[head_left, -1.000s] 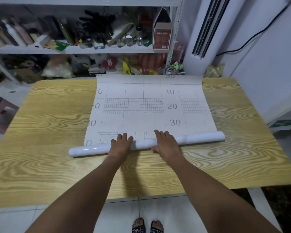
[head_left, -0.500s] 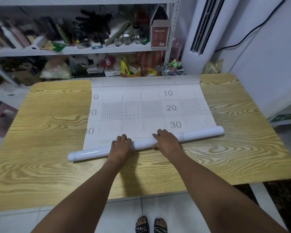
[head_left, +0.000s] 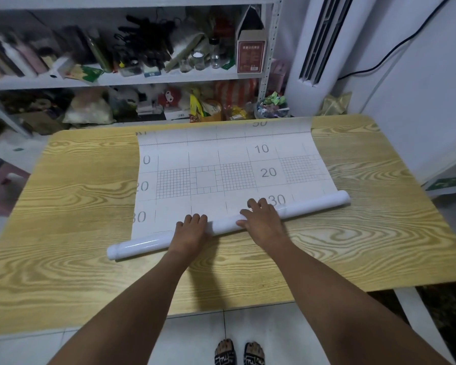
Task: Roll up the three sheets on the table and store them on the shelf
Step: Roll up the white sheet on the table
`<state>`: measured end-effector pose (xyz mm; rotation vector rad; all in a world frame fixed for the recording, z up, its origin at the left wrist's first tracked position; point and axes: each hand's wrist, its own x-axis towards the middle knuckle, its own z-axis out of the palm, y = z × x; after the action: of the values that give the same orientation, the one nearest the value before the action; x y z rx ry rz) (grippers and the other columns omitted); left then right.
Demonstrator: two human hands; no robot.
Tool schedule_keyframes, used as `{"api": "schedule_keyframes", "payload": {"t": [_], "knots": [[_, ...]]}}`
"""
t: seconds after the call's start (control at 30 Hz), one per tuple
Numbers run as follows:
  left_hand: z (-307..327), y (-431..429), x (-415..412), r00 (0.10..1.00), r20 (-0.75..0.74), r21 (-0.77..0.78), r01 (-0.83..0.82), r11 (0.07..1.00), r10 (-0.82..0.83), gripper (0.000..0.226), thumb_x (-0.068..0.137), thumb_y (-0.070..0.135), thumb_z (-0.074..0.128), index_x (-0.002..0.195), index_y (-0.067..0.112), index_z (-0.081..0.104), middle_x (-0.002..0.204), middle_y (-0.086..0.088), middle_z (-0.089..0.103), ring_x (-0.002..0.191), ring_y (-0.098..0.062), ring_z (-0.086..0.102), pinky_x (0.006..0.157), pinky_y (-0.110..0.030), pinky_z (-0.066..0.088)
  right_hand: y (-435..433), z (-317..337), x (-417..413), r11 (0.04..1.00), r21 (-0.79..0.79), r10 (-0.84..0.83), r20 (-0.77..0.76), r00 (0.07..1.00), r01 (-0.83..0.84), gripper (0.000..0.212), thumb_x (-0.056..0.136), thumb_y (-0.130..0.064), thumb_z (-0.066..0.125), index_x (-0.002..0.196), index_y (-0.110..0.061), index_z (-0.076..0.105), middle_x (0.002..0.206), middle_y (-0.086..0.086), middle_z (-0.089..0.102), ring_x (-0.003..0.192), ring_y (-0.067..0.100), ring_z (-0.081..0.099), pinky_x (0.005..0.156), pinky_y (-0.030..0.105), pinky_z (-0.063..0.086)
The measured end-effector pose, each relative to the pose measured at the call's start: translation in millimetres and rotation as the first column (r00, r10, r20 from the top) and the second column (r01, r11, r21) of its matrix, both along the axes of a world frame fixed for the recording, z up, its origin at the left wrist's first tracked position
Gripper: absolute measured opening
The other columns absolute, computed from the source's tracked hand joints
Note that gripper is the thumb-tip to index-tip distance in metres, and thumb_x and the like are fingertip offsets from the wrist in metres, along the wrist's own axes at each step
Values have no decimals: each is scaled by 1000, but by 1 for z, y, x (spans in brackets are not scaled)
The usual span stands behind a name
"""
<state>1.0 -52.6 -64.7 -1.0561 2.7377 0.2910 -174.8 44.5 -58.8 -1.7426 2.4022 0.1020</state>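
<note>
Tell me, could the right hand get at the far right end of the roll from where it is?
Probably yes: the right hand lies on the roll, and nothing sits between it and that end.

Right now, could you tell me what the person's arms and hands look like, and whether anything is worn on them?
Both forearms are bare from the bottom edge of the view to the wrists: no sleeves show. The left hand and right hand carry no gloves, and no rings, watch or bracelets are visible. Below the table edge, the person's feet wear dark patterned open-toed sandals.
</note>
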Motion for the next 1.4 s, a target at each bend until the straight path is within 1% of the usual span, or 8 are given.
{"api": "schedule_keyframes", "payload": {"t": [0.23, 0.4, 0.53, 0.73, 0.9, 1.0, 1.13, 1.4], "knots": [[0, -4, 4, 1000, 18, -45, -12, 999, 13, 32, 95, 20, 42, 127, 14, 44, 127, -7, 41, 117, -27, 39, 99, -37, 29, -2, -2, 0, 997, 61, 35, 28, 999, -36, 62, 86, -44, 63, 137, -18, 39, 130, 1, 48, 119, 23, 42, 95, 34, 36], [0, -1, 7, 994, -113, -73, -13, 997, 5, 40, 89, 30, 59, 122, 7, 56, 106, -16, 58, 98, -36, 56, 82, -43, 44, -5, 3, 0, 1000, 14, 6, 92, 996, -7, 50, 86, -25, 67, 128, -14, 42, 116, 3, 57, 111, 21, 47, 82, 29, 35], [3, -4, 2, 999, -16, -35, -43, 998, 43, 64, 85, 54, 55, 134, 15, 42, 124, -11, 47, 113, -31, 46, 91, -42, 39, -5, 5, 2, 1000, 11, 9, 118, 993, -10, 37, 88, -18, 63, 121, -13, 48, 113, 3, 57, 107, 22, 50, 73, 27, 28], [1, -5, -3, 998, 54, -151, 36, 988, -29, 62, 38, 37, 91, 91, 16, 65, 83, -6, 58, 69, -25, 58, 49, -32, 44, -8, 8, 3, 997, 27, 68, 29, 997, -69, 32, 96, -32, 52, 126, -20, 56, 128, 2, 45, 117, 26, 40, 87, 35, 37], [13, 1, -12, 1000, -2, -57, 0, 998, 0, 42, 77, 15, 66, 117, 11, 53, 110, -11, 53, 102, -32, 51, 75, -38, 40, -5, 8, 4, 993, 23, 111, 30, 993, -112, 35, 100, -24, 45, 134, -18, 46, 129, 3, 46, 120, 25, 40, 87, 35, 36], [12, -3, -10, 1000, 9, -62, 11, 998, -10, 41, 76, 19, 71, 113, 11, 54, 106, -9, 55, 98, -30, 53, 71, -37, 42, -4, 9, 4, 997, -39, 63, 97, 993, -59, 39, 101, -24, 42, 139, -17, 39, 127, 4, 53, 119, 24, 45, 92, 34, 36], [11, -7, -7, 999, 30, 17, 27, 999, -28, 38, 93, 30, 48, 126, 12, 41, 124, -5, 46, 115, -26, 42, 85, -38, 37, -5, 7, 2, 999, -31, 38, 92, 995, -36, 37, 96, -35, 51, 126, -14, 46, 114, 5, 61, 110, 24, 52, 94, 33, 34], [12, -1, -2, 996, 89, -7, 14, 1000, -13, 35, 93, 10, 40, 127, 14, 38, 128, -5, 43, 117, -25, 41, 87, -35, 37, 0, 7, -3, 995, -25, 101, 68, 993, -99, 42, 90, -25, 60, 131, -19, 51, 129, 5, 47, 115, 27, 43, 89, 36, 36]]}}
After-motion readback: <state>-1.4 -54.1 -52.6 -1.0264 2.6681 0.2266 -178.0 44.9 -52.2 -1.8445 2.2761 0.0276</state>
